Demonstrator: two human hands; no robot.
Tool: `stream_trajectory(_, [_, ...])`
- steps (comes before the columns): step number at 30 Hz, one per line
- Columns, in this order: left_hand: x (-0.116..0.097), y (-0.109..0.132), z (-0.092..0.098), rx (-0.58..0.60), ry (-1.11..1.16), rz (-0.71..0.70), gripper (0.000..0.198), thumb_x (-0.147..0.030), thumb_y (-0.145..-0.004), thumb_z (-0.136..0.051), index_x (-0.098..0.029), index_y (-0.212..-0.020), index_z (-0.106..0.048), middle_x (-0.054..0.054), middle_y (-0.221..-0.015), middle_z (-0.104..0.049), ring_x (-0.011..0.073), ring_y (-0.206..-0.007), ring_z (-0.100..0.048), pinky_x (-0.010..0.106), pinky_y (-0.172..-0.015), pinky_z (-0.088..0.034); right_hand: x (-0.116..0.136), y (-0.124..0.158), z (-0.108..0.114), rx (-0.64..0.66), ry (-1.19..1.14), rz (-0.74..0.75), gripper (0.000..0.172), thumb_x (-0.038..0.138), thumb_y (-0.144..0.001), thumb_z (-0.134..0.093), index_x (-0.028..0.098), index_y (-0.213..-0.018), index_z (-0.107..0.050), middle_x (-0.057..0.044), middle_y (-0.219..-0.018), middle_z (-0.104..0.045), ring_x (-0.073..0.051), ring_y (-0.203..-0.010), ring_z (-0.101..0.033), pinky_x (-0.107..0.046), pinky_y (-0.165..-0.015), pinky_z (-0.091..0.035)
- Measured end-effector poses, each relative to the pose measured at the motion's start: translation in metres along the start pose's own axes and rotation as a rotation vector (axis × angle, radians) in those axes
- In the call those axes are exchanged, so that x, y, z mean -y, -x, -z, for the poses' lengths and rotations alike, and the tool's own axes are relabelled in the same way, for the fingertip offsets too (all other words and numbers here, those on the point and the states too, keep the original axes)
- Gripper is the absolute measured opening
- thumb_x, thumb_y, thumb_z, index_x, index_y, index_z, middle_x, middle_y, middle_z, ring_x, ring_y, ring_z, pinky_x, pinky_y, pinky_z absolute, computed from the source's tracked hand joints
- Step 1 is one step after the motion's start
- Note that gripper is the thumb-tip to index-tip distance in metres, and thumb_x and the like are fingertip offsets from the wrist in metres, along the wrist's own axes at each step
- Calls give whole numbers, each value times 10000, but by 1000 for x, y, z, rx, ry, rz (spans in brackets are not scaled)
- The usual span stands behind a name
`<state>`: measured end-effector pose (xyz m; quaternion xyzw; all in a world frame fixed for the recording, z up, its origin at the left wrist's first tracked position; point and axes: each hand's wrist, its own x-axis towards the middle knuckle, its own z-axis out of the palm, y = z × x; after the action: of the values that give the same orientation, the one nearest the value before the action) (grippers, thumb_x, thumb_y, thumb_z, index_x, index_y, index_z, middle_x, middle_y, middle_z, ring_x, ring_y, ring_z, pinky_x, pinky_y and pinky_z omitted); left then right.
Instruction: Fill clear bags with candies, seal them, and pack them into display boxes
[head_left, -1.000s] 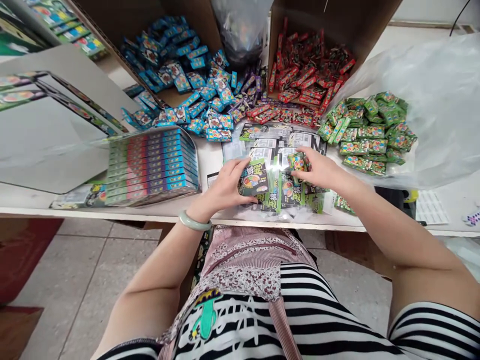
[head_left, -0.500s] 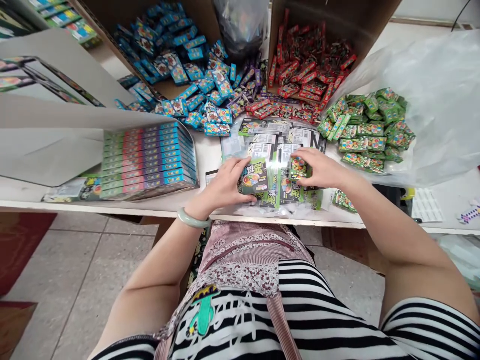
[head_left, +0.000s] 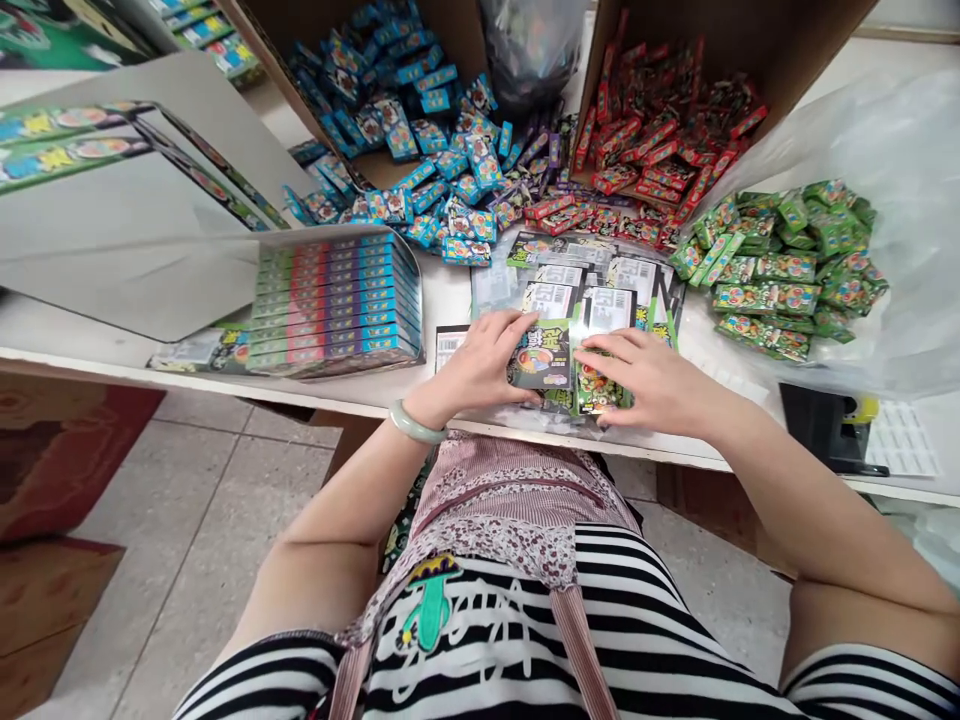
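Observation:
My left hand [head_left: 480, 365] grips a dark candy packet [head_left: 541, 355] with a colourful round picture, holding it flat on the table. My right hand [head_left: 651, 380] lies over a green candy packet [head_left: 600, 388] just to the right, its fingertips on the packet. Under both hands, several printed packets [head_left: 581, 305] with white barcode panels lie on clear plastic. A jade bangle [head_left: 415, 422] circles my left wrist. Parts of both held packets are hidden by my fingers.
Loose blue boxes [head_left: 420, 170], red packets [head_left: 660, 150] and green packets [head_left: 780, 265] lie in heaps behind my hands. A stack of striped boxes [head_left: 336, 305] stands to the left, beside a grey board [head_left: 135, 250]. A black device [head_left: 817, 425] sits near the table's front edge [head_left: 225, 360].
My right hand has lowered the green packet and moved it left, closer to the dark packet. The whole view has shifted, with the table contents sitting further right.

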<state>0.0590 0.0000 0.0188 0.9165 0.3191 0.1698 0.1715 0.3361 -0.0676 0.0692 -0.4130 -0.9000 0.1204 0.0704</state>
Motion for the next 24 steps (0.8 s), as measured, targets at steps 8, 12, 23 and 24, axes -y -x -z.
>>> stream_trajectory(8, [1, 1, 0, 46, 3, -76, 1128, -564, -660, -866, -155, -1552, -310, 219, -1416, -485, 416, -1318, -474, 597, -1138, -377, -7, 3, 10, -20, -152, 17, 612, 345, -802, -748, 200, -1378, -599, -161, -1496, -509, -358, -1351, -502, -564, -1110, -442])
stream_trajectory(12, [-4, 1, -2, 94, 90, -100, 1122, -556, -674, -860, -185, -1563, -286, 211, -1437, -468, 400, -1354, -462, 580, -1152, -390, -11, -5, 12, -42, -169, 24, 551, 347, -794, -755, 200, -1313, -642, -167, -1414, -556, -368, -1318, -526, -576, -1094, -452])
stream_trajectory(23, [0, 11, -5, -41, 108, -32, 1082, -508, -696, -853, -149, -1555, -301, 220, -1427, -475, 390, -1352, -478, 551, -1148, -416, 0, -14, -20, -345, -291, -174, 464, 506, -898, -643, 245, -1279, -598, -129, -1297, -649, -345, -1284, -550, -567, -1096, -417])
stream_trajectory(24, [0, 10, -6, -49, 108, -41, 1081, -509, -696, -854, -153, -1555, -303, 217, -1425, -479, 388, -1349, -482, 551, -1149, -416, 6, -13, -23, -354, -282, -189, 394, 476, -931, -600, 246, -1250, -619, -125, -1246, -681, -342, -1262, -567, -569, -1083, -417])
